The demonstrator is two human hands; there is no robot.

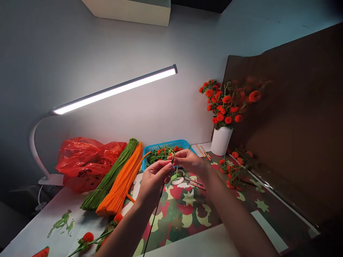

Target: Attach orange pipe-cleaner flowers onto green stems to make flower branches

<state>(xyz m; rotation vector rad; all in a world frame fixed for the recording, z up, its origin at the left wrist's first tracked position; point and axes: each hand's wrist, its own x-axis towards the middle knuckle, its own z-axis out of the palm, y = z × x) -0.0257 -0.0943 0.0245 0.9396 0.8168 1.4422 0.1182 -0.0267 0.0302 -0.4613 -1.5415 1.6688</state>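
Note:
My left hand [154, 180] and my right hand [187, 160] meet above the patterned table cover, fingertips pinched together on a thin green stem [173, 157] between them. A dark thin wire [154, 217] hangs down from my left hand toward the table's near edge. Just below my hands lie a roll of green tape [177, 178] and small scissors [194, 182]. Behind my hands stands a blue basket [163, 145] with green stems and red pompoms in it.
Bundles of green [111, 175] and orange pipe cleaners [122, 182] lie left, beside a red plastic bag [83, 160]. A white vase of red pompom flowers [221, 140] stands at the back. Loose flowers [234, 167] lie right. A lit desk lamp [115, 90] arches overhead.

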